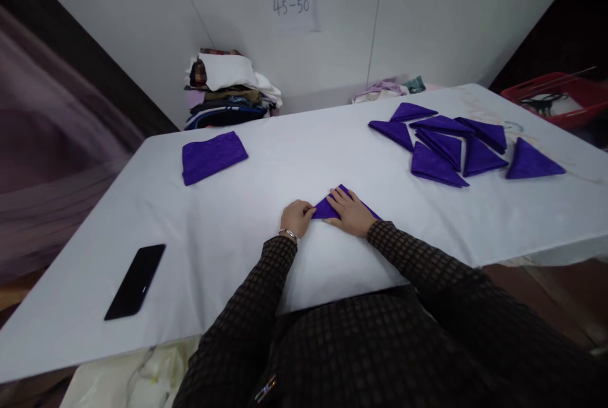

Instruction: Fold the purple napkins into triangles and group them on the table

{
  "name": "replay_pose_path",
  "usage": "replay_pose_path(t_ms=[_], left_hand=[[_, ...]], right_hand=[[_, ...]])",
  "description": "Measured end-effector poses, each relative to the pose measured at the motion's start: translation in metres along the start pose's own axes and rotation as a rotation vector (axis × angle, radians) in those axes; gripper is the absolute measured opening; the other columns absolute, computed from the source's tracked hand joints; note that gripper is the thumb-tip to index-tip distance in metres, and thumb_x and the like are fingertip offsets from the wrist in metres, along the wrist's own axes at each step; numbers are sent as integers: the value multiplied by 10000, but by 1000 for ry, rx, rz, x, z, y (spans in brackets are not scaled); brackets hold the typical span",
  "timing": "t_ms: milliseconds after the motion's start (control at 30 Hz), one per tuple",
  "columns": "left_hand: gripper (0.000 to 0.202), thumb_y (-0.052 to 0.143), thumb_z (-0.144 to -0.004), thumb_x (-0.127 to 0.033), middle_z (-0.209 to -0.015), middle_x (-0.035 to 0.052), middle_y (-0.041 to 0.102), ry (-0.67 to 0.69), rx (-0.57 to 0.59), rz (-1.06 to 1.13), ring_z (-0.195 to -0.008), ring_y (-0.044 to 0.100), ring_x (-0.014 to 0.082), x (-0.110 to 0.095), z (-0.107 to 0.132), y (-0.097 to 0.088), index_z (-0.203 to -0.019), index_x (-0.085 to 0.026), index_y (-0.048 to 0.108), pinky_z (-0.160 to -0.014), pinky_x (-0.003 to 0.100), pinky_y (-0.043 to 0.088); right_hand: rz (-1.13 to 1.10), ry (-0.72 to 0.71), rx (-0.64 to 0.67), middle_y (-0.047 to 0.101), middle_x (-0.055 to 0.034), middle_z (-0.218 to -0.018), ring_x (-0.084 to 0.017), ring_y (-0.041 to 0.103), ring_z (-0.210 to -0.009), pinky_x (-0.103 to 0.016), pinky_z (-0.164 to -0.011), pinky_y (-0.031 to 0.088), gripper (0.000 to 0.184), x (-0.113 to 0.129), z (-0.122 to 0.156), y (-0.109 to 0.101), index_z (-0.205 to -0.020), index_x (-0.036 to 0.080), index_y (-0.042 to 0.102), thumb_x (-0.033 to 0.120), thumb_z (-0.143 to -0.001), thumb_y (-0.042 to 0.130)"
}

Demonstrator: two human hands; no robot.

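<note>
While my left hand (297, 218) pinches the near left corner of the purple cloth (323, 209) between thumb and fingers, my right hand (353, 213) lies flat over it with the fingers slightly apart, resting rather than gripping, so the cloth sits between and partly beneath my hands on the white tabletop (242, 221). The likeliest trouble, I judge, is at that pinched corner: if my left hand tugs harder than my right palm bears down, the layers could slide over one another and leave the point crooked. The fabric looks slippery, so a crease set under my fingers may spring back once they lift. My right hand also hides much of the cloth, and a ruck beneath it could go unnoticed. The bracelet (289, 234) on my left wrist might snag the weave if it drags across. Beyond my right hand and off to its right, the purple triangles (436, 165) lie close together, some overlapping; a careless sweep that way could knock their folds loose. The folded purple piece (213, 156), ahead and left of my left hand, and the black phone (135, 282), left of it and nearer me, are well apart from both hands and worry me least.
</note>
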State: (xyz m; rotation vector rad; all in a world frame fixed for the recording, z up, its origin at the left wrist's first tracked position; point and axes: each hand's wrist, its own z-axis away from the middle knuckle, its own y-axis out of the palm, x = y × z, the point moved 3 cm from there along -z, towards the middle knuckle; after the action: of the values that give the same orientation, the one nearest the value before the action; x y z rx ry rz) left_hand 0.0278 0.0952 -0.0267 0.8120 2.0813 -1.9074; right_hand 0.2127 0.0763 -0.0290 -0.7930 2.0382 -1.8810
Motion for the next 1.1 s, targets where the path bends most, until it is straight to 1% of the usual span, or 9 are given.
replay_pose_path(t_ms=[100,200,300,467,567,700,933,1033,1100], left_hand=[[109,548,-795,-242,-824,22,644,-80,-30,74,-802,592,168,17,4,-7,-795,-219,654,-736,302,467],[133,529,-802,-245,-848,19,656,-214,-117,142,-799,598,163,34,15,-18,-828,-211,655,-740,300,480],[159,519,-816,-288,-841,8,659,-243,-156,194,-783,600,151,38,28,-23,-840,-213,657,-740,293,489],[278,583,-794,-296,-1027,26,647,-12,-77,142,-926,591,166,19,36,-17,-1058,-229,638,-853,326,471],[273,578,-807,-258,-1066,31,640,95,-38,11,-1006,557,190,9,31,-13,-1070,-249,651,-906,357,433],[235,511,-856,-227,-972,37,669,117,4,-112,-954,556,210,3,22,-10,-1004,-257,691,-848,371,435],[307,446,-853,-148,-1008,53,666,87,11,-179,-960,549,228,-2,27,-14,-1006,-255,689,-831,394,440],[328,447,-837,-142,-1091,51,650,69,-83,-131,-1049,535,222,-25,29,-16,-1080,-229,649,-929,401,410],[366,436,-863,-199,-1241,56,586,181,-95,-103,-1201,455,227,-50,26,-11,-1203,-213,570,-1039,420,324]], right_hand=[[2,-9,-8,294,-162,-1481,-314,215,-1373,-499,-1097,167,746,-2,2,3,-1407,119,347,641,-876,307],[-8,-11,-19,289,-161,-1483,-316,213,-1373,-505,-1095,166,761,-3,3,5,-1411,123,339,655,-868,304],[-22,-15,-31,290,-163,-1483,-315,208,-1374,-507,-1096,158,768,-3,3,7,-1416,119,328,656,-868,301],[-26,-11,-28,293,-166,-1481,-316,211,-1373,-515,-1091,166,784,-4,3,8,-1419,117,323,668,-862,292],[-24,-18,-44,299,-169,-1477,-319,223,-1369,-519,-1086,178,777,-3,3,7,-1420,125,325,667,-863,294],[-10,-19,-54,297,-161,-1480,-325,232,-1365,-515,-1076,201,730,-3,4,5,-1422,163,329,641,-870,334],[7,-45,-64,278,-143,-1491,-344,220,-1365,-545,-1060,213,642,1,5,2,-1392,235,395,615,-875,368],[4,-43,-65,287,-161,-1483,-346,232,-1359,-549,-1056,219,629,2,5,0,-1381,219,414,596,-879,383],[-1,-49,-67,297,-165,-1478,-345,226,-1360,-551,-1057,216,606,2,6,-1,-1381,202,412,541,-880,430]])
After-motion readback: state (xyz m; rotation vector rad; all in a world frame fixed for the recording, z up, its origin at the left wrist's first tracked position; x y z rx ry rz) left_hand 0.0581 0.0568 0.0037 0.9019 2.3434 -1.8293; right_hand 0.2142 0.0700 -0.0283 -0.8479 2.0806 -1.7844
